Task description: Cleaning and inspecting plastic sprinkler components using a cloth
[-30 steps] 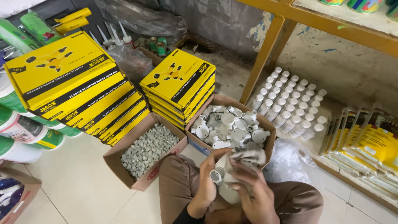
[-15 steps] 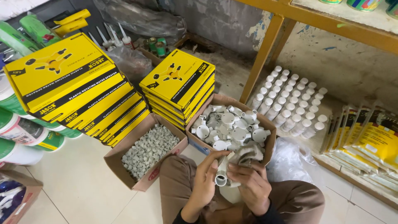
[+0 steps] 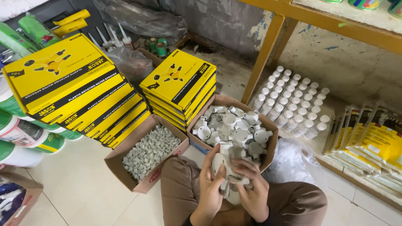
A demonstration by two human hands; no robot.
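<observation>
We see yellow boxes stacked on the floor, then a carton of white fittings. Our left hand and right hand both clasp 1 fitting over our lap; it looks light, stiff, smooth, best gripped by its round body

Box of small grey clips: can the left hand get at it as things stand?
Probably not straight away. The box of small grey clips sits open-topped beside the left knee, nothing over it, but the left hand is wrapped, with the right hand, around white pipe fittings.
</observation>
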